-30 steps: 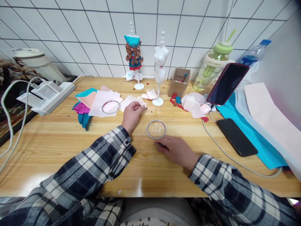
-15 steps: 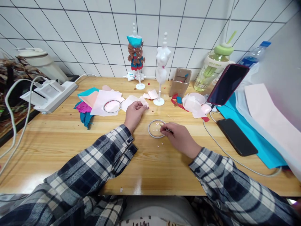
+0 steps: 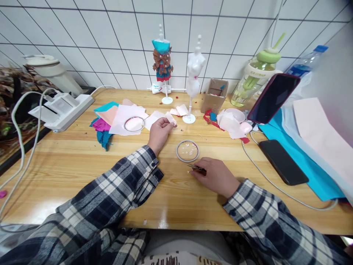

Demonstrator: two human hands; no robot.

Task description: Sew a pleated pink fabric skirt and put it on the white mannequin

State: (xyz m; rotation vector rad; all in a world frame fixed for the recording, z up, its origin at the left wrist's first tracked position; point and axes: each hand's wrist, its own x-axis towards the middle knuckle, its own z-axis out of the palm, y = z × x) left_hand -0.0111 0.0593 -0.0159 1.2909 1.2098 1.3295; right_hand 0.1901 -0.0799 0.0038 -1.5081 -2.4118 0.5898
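My right hand (image 3: pixel 215 175) is closed on dark pointed tweezers (image 3: pixel 197 168), their tip over the wood just below a grey ring (image 3: pixel 178 155). Inside that ring lie several tiny pale pieces (image 3: pixel 188 149). One small pale scrap rests near the tweezers' tip. Farther left, my left hand (image 3: pixel 160 133) rests with thumb and fingers pinched at the edge of pale pink fabric (image 3: pixel 170 118); whatever is between the fingertips is too small to name. A second ring (image 3: pixel 134 124) lies on a light pink sheet (image 3: pixel 117 123).
Behind stand a bare white mannequin (image 3: pixel 195 70), a dressed mannequin (image 3: pixel 162 62) and a cardboard box (image 3: pixel 215 96). On the right are a propped phone (image 3: pixel 273 97), a flat phone (image 3: pixel 284 162), a green-lidded bottle (image 3: pixel 256 73) and a cable. At left sits a power strip (image 3: pixel 68 110).
My right hand has moved down and away from the grey ring, uncovering the pale pieces inside it. The whole view has shifted slightly; my left hand keeps its pinch.
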